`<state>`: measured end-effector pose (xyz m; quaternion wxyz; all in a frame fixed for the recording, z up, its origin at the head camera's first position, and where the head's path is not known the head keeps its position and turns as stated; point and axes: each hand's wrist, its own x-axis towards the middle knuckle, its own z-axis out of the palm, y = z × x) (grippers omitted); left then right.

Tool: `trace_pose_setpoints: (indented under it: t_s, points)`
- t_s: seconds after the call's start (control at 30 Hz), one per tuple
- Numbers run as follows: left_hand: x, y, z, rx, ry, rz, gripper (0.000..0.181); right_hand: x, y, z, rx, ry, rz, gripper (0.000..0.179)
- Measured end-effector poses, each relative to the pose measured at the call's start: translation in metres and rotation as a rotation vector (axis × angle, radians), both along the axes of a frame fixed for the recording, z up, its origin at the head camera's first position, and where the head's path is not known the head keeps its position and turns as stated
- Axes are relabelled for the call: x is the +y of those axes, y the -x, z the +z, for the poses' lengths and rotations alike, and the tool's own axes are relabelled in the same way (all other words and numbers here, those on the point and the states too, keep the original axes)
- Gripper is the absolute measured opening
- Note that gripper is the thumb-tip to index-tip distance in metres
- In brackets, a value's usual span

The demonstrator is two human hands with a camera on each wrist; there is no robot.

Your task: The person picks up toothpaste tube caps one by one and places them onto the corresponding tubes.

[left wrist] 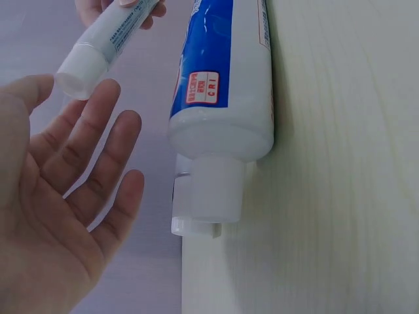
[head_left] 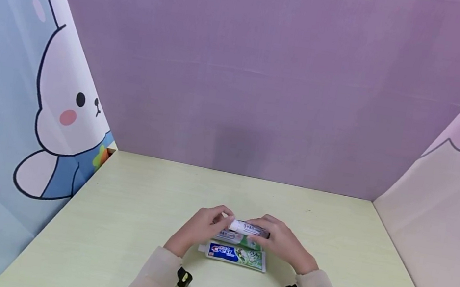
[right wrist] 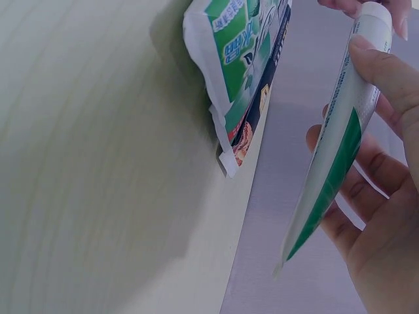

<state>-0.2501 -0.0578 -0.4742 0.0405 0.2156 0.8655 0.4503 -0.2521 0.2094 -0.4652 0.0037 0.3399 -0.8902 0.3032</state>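
My right hand [head_left: 280,240] holds a slim white toothpaste tube [head_left: 249,229] sideways, thumb on one side and fingers on the other. Green shows along this tube's lower side in the right wrist view, and its white cap [left wrist: 82,72] points to my left hand [left wrist: 72,170]. That hand's fingers are spread and slightly bent, with the thumb and fingertips right at the cap. Below the held tube lies a second toothpaste tube [head_left: 230,236], partly covered by it and the right hand. Nearest me is a blue, white and green toothpaste tube [head_left: 235,256], flat on the table, cap to the left.
The pale wooden table [head_left: 135,209] meets a purple backdrop [head_left: 264,94] at its far edge. A printed cloth with a rabbit [head_left: 66,134] hangs on the left, and a pale pink cloth [head_left: 459,222] on the right. Black wrist cameras [head_left: 184,278] sit by both sleeves.
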Motion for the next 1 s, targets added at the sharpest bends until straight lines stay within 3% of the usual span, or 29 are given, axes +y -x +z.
trace_pose_setpoints:
  t_s: [0.57,1.0]
  points:
    - [-0.0025,-0.0012,0.0035,-0.003,-0.057,-0.044,0.015,-0.0002,-0.0006,0.0023,-0.017,-0.013,-0.012,0.037]
    - [-0.0074,-0.0034,0.0035,0.03,-0.09,-0.087,0.019,-0.0045,-0.0055,0.0026,-0.007,-0.024,-0.017,0.038]
